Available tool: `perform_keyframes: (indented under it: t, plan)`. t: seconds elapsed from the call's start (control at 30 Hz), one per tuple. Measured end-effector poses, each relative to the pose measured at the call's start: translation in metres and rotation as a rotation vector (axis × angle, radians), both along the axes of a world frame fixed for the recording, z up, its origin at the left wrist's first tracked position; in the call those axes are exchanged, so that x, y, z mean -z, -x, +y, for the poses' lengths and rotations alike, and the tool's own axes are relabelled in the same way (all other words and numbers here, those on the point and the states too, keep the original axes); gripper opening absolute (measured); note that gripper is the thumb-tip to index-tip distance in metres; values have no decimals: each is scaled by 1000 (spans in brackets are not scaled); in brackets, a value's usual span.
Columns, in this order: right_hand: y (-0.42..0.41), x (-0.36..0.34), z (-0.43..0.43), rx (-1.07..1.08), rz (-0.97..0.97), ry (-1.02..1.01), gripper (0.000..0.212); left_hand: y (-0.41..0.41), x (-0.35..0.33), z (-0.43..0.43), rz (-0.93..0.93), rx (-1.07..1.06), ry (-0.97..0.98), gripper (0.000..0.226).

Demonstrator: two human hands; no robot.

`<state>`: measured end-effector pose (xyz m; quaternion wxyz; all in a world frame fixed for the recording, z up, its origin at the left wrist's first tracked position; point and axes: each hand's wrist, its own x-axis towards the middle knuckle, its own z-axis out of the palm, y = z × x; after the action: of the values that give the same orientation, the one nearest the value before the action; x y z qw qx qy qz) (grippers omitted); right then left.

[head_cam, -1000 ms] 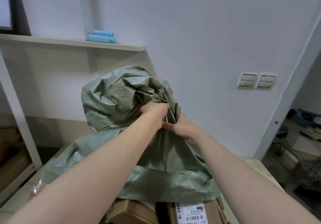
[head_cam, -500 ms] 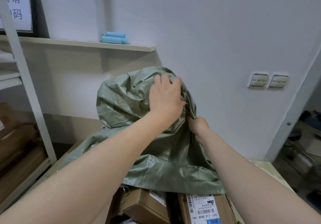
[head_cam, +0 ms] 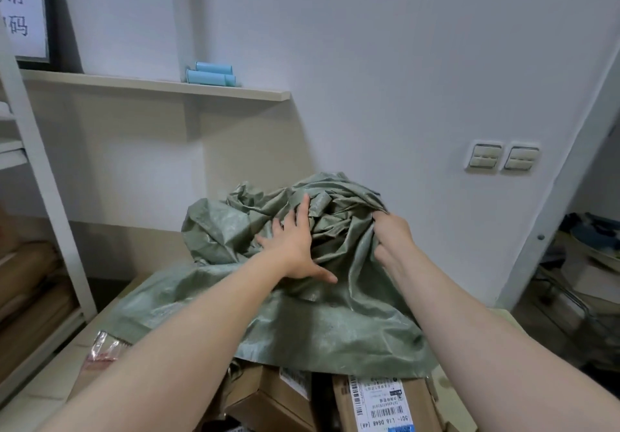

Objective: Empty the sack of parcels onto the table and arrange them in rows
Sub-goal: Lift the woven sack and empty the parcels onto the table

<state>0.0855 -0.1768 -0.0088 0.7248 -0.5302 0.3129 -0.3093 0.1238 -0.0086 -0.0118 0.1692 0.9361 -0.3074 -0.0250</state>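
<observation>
A grey-green woven sack lies crumpled over a heap of parcels on the table. My left hand rests flat on the bunched top of the sack, fingers spread. My right hand clutches a fold of the sack at its right side. Below the sack's hem, brown cardboard parcels show, one with a white barcode label. A clear plastic packet pokes out at the left. Most of the parcels are hidden under the sack.
A white shelf rack with cardboard stands to the left. A wall shelf holds light-blue rolls. Two wall switches sit on the right. Behind a door frame at far right there is clutter on the floor.
The bunched top of the sack has dropped lower. My left hand went from pinching the fabric to pressing it flat, fingers spread. My right hand has moved up to the sack's right side.
</observation>
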Motion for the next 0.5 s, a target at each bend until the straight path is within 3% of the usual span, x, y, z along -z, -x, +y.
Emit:
perform_keyframes:
  t: [0.13, 0.27, 0.5]
  plan:
    - [-2, -33, 1, 40, -211, 19, 24, 2, -5, -17, 31, 8, 270, 159]
    - [0, -53, 1, 19, -289, 22, 25, 9, -14, -32, 45, -14, 461, 159]
    - [14, -37, 13, -218, -197, 46, 16, 7, 3, -34, 137, -109, 702, 151]
